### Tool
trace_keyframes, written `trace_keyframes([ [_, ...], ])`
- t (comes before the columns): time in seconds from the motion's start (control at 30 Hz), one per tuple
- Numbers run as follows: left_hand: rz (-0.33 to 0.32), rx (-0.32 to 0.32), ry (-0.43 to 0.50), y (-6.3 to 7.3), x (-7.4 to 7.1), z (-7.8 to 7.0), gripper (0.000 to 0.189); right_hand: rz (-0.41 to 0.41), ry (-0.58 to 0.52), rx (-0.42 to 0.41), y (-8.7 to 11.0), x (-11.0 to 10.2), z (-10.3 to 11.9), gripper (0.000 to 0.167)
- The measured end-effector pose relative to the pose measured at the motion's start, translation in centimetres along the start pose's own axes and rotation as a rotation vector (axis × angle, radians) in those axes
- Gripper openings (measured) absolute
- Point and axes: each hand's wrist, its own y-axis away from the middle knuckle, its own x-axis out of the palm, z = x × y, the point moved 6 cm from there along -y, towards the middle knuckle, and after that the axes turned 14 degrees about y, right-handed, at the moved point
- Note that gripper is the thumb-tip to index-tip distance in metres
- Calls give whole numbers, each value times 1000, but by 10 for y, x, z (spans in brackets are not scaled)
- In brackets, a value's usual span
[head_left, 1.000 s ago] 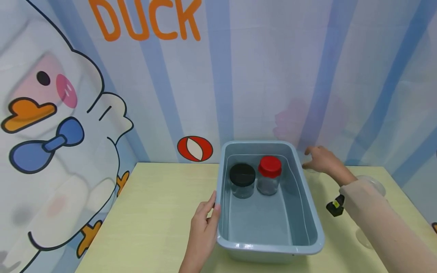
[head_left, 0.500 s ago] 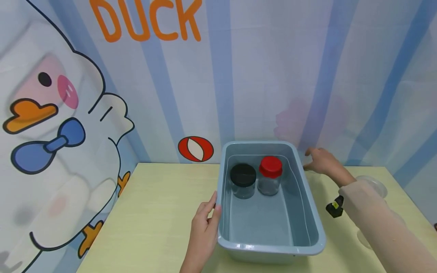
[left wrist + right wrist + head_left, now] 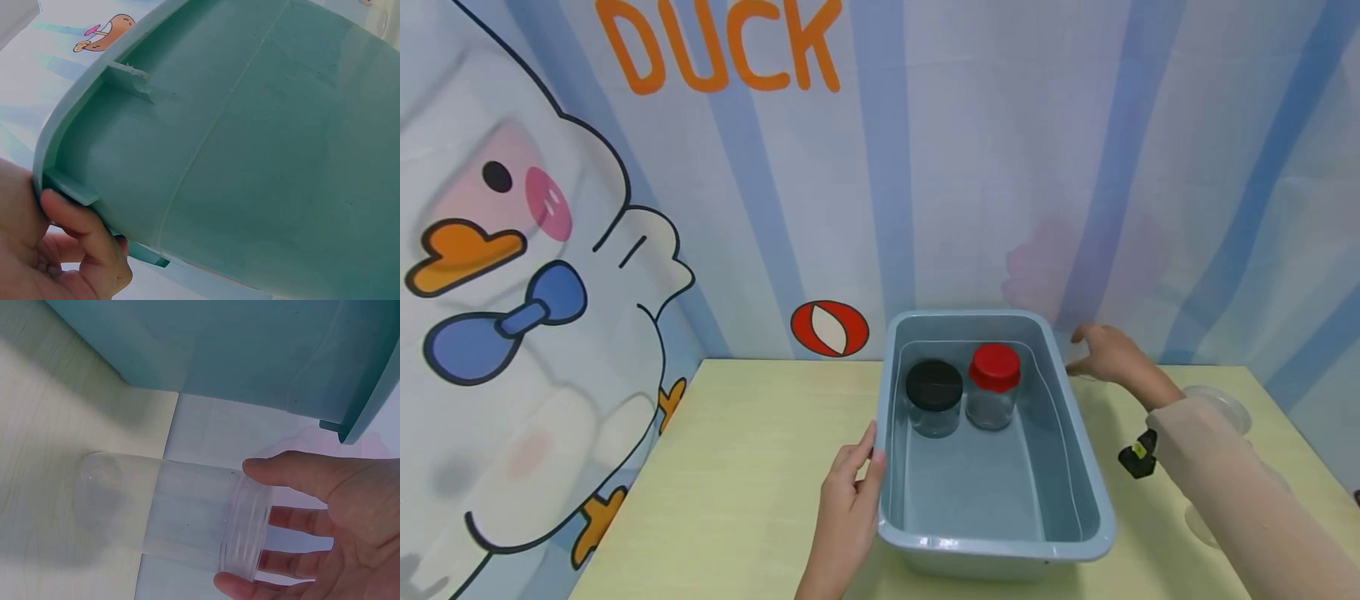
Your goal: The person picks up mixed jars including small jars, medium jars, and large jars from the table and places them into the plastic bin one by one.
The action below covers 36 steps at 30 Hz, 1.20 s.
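Observation:
A grey-blue plastic tub (image 3: pixel 970 492) stands on the table. My left hand (image 3: pixel 844 504) grips its left rim, and in the left wrist view the fingers (image 3: pixel 81 219) curl against the underside of that rim. Beyond the tub's right side, my right hand (image 3: pixel 1108 358) holds a clear jar without a lid (image 3: pixel 181 509). The right wrist view has thumb and fingers round the jar's threaded mouth, the jar upright on the table. Inside the tub, a black-lidded clear jar (image 3: pixel 934 396) stands beside a red-lidded one (image 3: pixel 994 375), both at the far end.
Other clear containers (image 3: pixel 1228 406) on the table's right side are partly hidden by my right sleeve (image 3: pixel 1240 492). A black device (image 3: pixel 1138 455) sits at the right wrist. A printed curtain (image 3: pixel 970 167) hangs right behind the pale wooden table (image 3: pixel 752 467).
Hands, tub and jars stay where they were; only a very slight shift of the head view shows.

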Motion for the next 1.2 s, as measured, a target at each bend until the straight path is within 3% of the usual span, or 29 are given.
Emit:
trace_keyframes([
  [0.7, -3, -28, 3, 0, 0, 2, 51, 22, 10, -9, 10, -2, -8, 51],
  [1.2, -11, 9, 0, 0, -1, 0, 50, 62, 17, -35, 20, -5, -3, 54],
])
